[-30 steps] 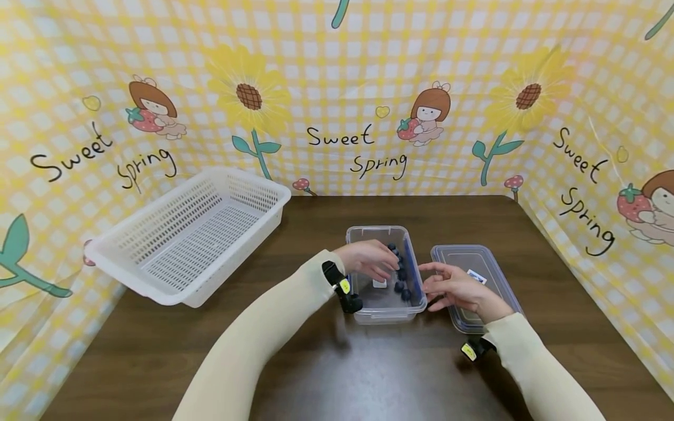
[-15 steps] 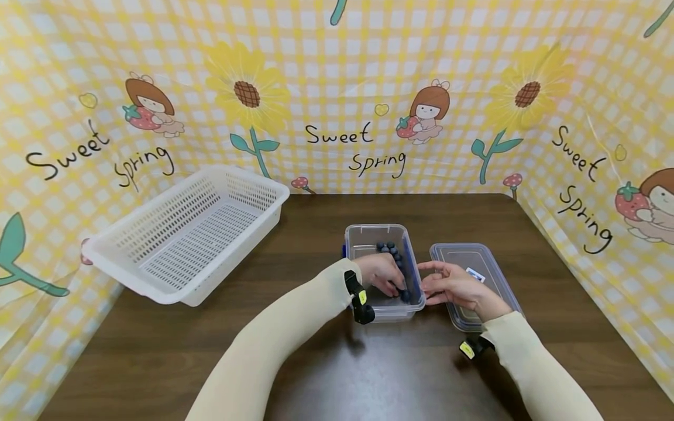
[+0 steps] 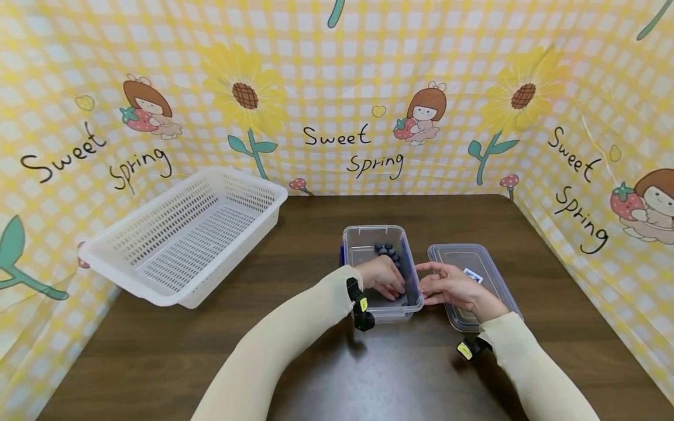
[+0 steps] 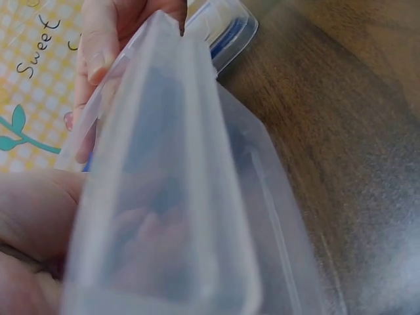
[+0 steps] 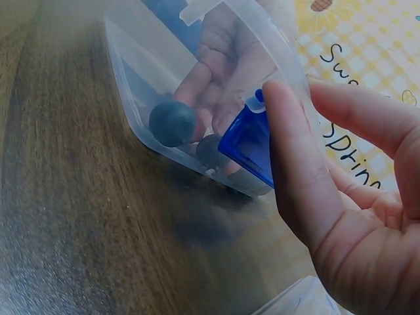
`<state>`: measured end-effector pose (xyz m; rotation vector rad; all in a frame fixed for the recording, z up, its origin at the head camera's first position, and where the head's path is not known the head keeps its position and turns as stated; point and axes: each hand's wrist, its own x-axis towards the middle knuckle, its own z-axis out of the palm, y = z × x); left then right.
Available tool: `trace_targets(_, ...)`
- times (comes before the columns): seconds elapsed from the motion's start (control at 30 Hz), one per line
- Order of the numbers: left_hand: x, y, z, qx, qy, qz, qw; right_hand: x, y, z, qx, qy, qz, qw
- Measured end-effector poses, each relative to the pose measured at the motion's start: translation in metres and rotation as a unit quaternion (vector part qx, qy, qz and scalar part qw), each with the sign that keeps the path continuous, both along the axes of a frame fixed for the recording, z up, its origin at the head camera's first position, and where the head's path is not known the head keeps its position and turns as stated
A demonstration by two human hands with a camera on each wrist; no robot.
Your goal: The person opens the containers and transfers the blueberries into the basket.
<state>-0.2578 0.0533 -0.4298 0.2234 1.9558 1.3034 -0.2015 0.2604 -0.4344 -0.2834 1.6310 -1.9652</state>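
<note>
Your left hand [image 3: 387, 278] reaches into the clear container [image 3: 363, 245], fingers curled around blueberries [image 5: 172, 123] at its near end. Your right hand [image 3: 447, 286], fingers relaxed, touches the container's blue clip [image 5: 252, 144]; the lid [image 3: 481, 260] lies just beside.

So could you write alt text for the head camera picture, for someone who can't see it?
A person's left hand reaches into a clear plastic box holding dark blueberries, while the right hand touches the box's right side. The box's lid lies to the right on a dark wooden table. A white slotted basket sits at the left.
</note>
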Motion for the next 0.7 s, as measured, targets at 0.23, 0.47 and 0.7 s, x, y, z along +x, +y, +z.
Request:
trace_targets(0.23, -0.001, -0.003, 0.001, 0.008, 0.016, -0.006, 0.9998, -0.003, -0.001, 0.001, -0.010, 0.004, 0.005, 1.000)
trace_targets(0.47, -0.004, -0.010, 0.006, 0.056, 0.005, -0.007, 0.9984, -0.001, -0.002, -0.001, -0.003, 0.003, 0.003, 1.000)
trace_targets(0.7, -0.011, -0.021, 0.023, 0.124, -0.028, 0.028, 0.9916, 0.001, 0.001, -0.003, -0.001, 0.011, 0.003, 1.000)
